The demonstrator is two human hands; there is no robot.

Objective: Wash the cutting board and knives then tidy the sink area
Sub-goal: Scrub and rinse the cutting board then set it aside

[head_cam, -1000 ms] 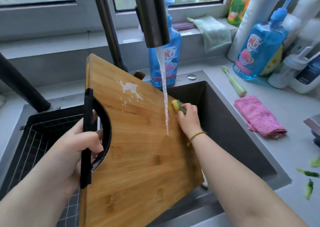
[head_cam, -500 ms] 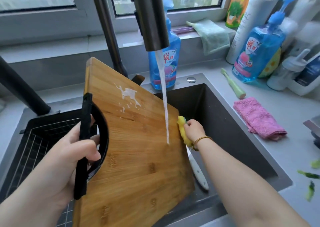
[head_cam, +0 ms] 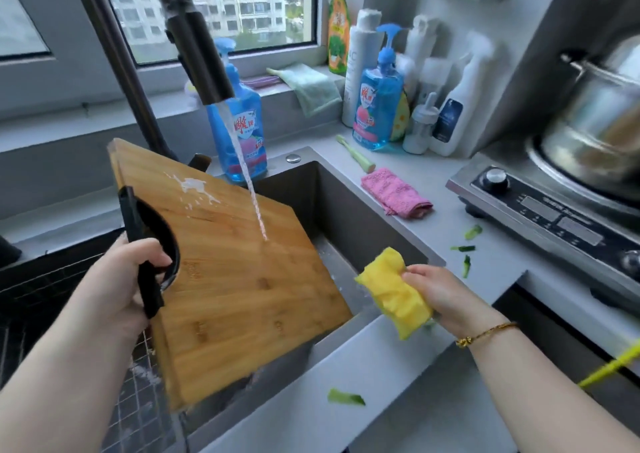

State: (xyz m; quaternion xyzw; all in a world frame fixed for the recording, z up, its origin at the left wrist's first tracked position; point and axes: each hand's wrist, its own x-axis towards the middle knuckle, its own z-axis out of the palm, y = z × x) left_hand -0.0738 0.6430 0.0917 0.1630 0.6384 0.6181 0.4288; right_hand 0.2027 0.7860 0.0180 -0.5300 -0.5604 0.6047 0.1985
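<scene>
The left hand (head_cam: 117,279) clamped its fingers round the black handle (head_cam: 136,224) of the bamboo cutting board (head_cam: 242,279), which was tilted over the sink (head_cam: 349,210) under the tap stream (head_cam: 249,182). At four o'clock, apart from the board, the right hand (head_cam: 443,293) squeezed a yellow sponge (head_cam: 391,293). White suds (head_cam: 192,186) showed; rinsing, knives and tidying seemingly lay ahead.

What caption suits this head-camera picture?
Left hand holds cutting board under running water; right hand grips yellow sponge.

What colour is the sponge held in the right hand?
Yellow; the sponge, gripped by the right hand, shows best in the head view.
</scene>
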